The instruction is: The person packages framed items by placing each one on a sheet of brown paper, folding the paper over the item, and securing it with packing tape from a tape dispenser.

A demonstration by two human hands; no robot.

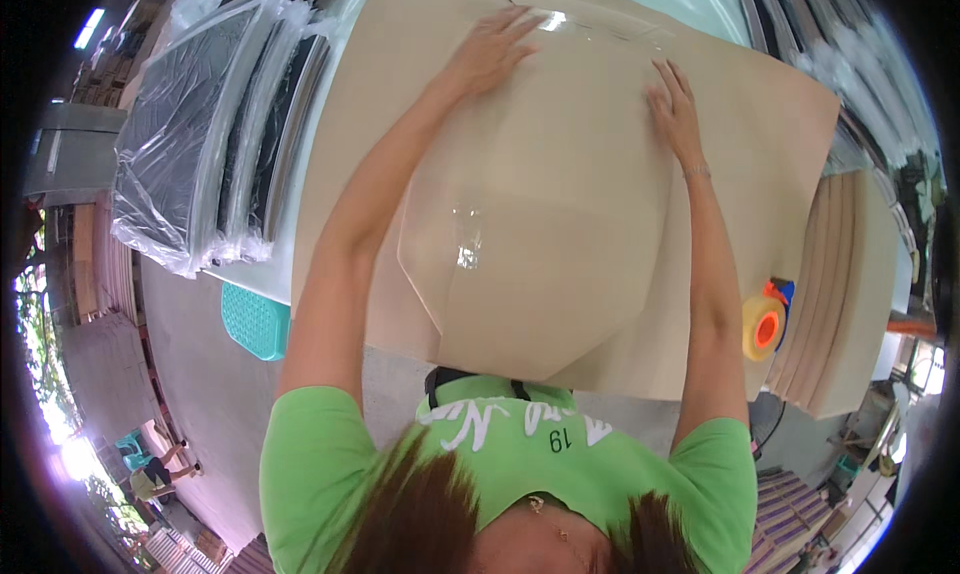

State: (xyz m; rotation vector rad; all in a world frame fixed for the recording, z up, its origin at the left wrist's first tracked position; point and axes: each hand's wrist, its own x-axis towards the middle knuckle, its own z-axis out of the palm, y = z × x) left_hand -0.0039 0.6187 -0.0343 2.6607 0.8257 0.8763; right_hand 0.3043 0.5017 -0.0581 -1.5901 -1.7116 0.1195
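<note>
A large sheet of tan cardboard (330,244) lies across the worktable in front of me. On top of it, a smaller piece of cardboard (550,194) has angled corners, and shiny strips of clear tape (468,239) cling to its left part. More tape glints along the far edge. My left hand (492,52) rests flat near that far edge with its fingers spread, beside the shiny tape. Farther right, my right hand (676,114) lies at the right side of the smaller piece, fingers stretched away from me. Neither hand holds anything.
A tape dispenser (765,324) with a yellow roll sits at the right, beside a stack of cardboard (830,294). Plastic-wrapped panels (190,124) stand at the left, with more wrapped pieces (840,64) at the far right. A teal stool (255,320) is below the table's left edge.
</note>
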